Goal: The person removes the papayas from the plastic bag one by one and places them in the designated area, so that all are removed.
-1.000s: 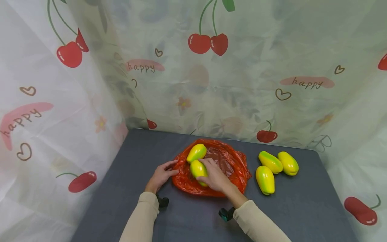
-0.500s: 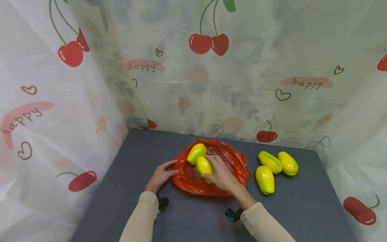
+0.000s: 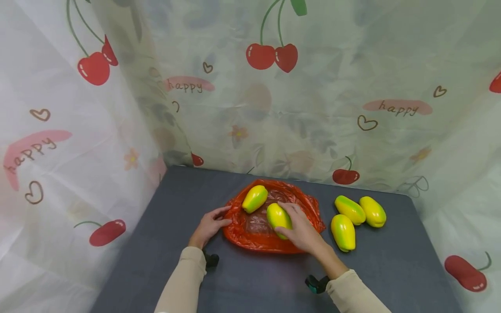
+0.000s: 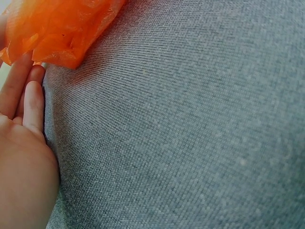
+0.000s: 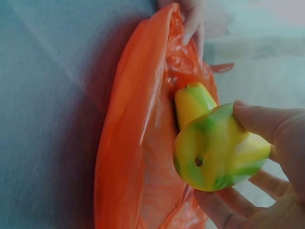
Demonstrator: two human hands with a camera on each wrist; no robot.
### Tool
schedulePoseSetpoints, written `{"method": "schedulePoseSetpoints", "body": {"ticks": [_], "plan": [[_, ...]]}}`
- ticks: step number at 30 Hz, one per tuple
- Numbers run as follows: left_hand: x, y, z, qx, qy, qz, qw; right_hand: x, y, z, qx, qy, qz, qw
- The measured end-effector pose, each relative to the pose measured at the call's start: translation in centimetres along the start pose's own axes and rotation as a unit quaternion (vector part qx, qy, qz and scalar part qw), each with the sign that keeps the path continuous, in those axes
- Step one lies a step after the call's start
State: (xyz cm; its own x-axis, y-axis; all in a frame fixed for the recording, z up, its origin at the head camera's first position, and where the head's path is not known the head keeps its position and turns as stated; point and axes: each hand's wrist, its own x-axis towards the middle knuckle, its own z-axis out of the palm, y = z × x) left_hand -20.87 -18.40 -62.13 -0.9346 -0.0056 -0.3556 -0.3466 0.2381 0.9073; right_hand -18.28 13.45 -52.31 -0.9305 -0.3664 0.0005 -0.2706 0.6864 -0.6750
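My right hand (image 3: 302, 230) holds a yellow-green papaya (image 3: 278, 219) over the open red plastic bag (image 3: 258, 241), thumb on one side and fingers on the other. The right wrist view shows the stem-end spot of this papaya (image 5: 217, 152) facing the camera. A second papaya (image 3: 255, 198) lies inside the bag at its left; the held one partly covers it in the right wrist view. At the bag's left edge, my left hand (image 3: 209, 226) pinches the plastic between thumb and fingers. In the left wrist view the fingers (image 4: 33, 102) run up under the bag's orange-looking edge (image 4: 71, 43).
To the right of the bag, three more papayas (image 3: 348, 211) lie close together on the dark grey table (image 3: 375, 269). A cherry-printed curtain (image 3: 250, 117) hangs behind the table and along both sides.
My right hand has moved right across the bag with the papaya, away from the second papaya. The left hand stays at the bag's left edge.
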Motion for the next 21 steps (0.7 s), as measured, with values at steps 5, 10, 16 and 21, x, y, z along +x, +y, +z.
{"method": "schedulePoseSetpoints", "body": {"ticks": [5,10,16,21], "plan": [[0.1,0.1,0.1,0.002,-0.005,0.004,1.0000,-0.9,1.5,-1.0,-0.020,0.014,0.014,1.000],[0.2,0.0,0.0,0.008,-0.005,0.007,0.9999,-1.6,2.8,-2.1,-0.039,0.031,0.012,0.999],[0.2,-0.2,-0.1,0.009,-0.007,0.009,0.9999,-2.3,3.8,-3.3,-0.053,0.038,0.021,0.998],[0.2,-0.3,-0.1,0.006,-0.004,0.008,0.9999,-2.6,4.2,-4.4,-0.062,0.036,0.027,0.997]]}}
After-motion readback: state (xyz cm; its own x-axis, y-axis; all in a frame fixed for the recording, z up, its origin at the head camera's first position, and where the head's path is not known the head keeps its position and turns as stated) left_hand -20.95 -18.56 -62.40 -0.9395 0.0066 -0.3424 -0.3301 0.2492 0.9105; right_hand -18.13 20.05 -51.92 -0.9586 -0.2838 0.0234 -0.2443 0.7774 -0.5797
